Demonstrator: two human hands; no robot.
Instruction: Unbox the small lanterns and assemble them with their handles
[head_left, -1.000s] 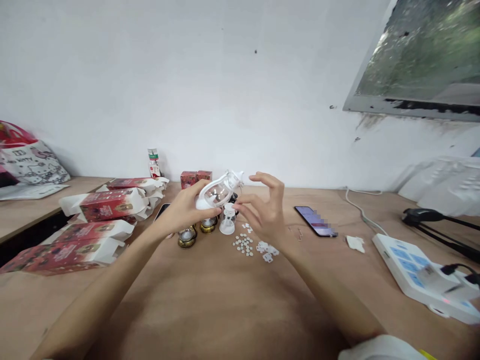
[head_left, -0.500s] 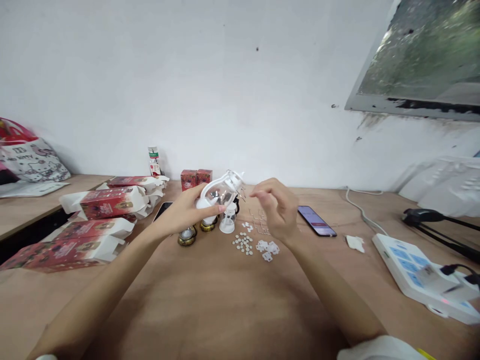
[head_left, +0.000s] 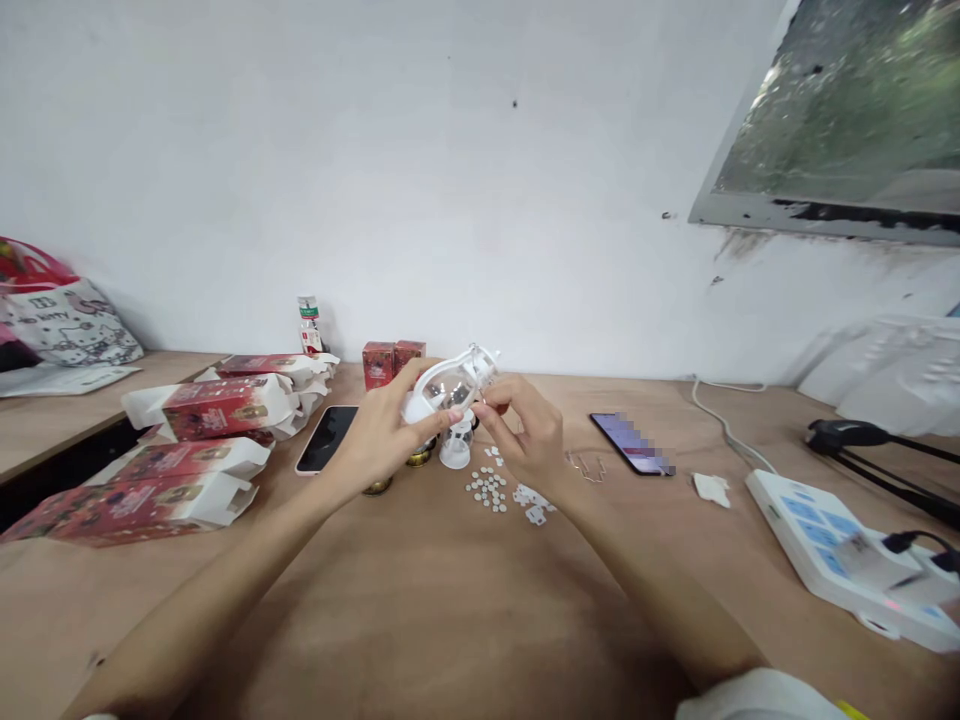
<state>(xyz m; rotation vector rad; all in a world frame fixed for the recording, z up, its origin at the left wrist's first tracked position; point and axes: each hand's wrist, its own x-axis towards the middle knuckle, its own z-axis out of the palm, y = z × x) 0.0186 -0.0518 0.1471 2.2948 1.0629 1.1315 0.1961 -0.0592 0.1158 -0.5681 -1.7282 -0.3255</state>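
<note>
My left hand [head_left: 386, 425] is wrapped round a small lantern body [head_left: 450, 384] with a white frame and clear sides, held tilted above the table. At the lantern's right end, my right hand [head_left: 529, 430] has thumb and forefinger pinched on a thin bent wire [head_left: 481, 398]. Below them a second white, clear-sided lantern [head_left: 455, 447] stands upright. Dark gold-trimmed lantern bases [head_left: 422, 455] sit partly hidden behind my left hand. Near my right wrist lie round button cells [head_left: 487, 489], small white plastic pieces [head_left: 534, 505] and several bent wires [head_left: 587, 467].
Opened red boxes [head_left: 225, 405] lie at the left, with two small red boxes [head_left: 379, 365] and a bottle [head_left: 308, 323] by the wall. A black-screened phone [head_left: 328, 440] and another phone [head_left: 631, 443] flank my hands. A power strip [head_left: 806, 535] with plugs and cable lies right.
My right hand has moved left to the lantern's end, its fingertips now meeting the wire there. The lantern in my left hand has shifted slightly right.
</note>
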